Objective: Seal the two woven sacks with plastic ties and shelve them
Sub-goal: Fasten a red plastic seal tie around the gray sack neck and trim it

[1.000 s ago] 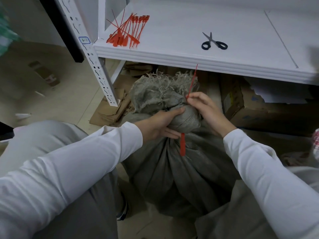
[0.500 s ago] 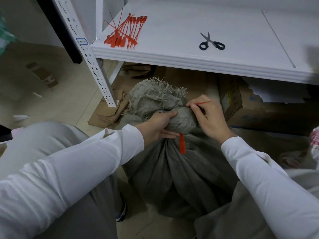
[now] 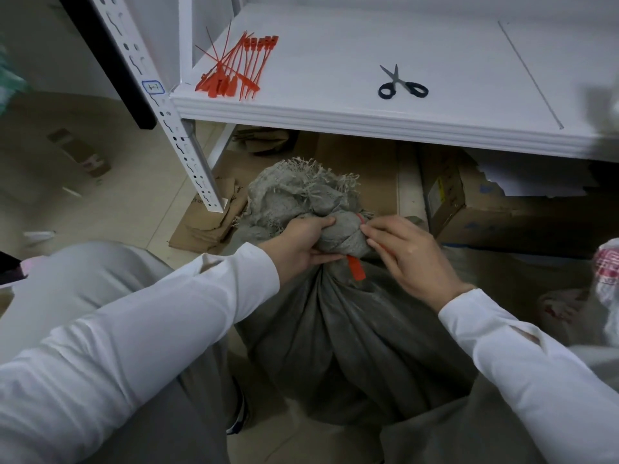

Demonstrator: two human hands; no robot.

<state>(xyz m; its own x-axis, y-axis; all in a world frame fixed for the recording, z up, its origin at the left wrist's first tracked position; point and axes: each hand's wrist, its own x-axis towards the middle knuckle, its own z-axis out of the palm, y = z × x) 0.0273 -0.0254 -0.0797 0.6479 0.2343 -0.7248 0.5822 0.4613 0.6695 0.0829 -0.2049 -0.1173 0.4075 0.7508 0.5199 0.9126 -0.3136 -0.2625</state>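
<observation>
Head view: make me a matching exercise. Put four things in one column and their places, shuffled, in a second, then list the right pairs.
Things
1. scissors
2. spare red ties
3. woven sack
4. cardboard box

Places
A. on the floor, neck gripped by the left hand
B. under the white shelf, to the right
C. on the shelf, by its front left corner
D. on the shelf, near the middle

Pairs: 1-D; 2-C; 3-A; 4-B
</observation>
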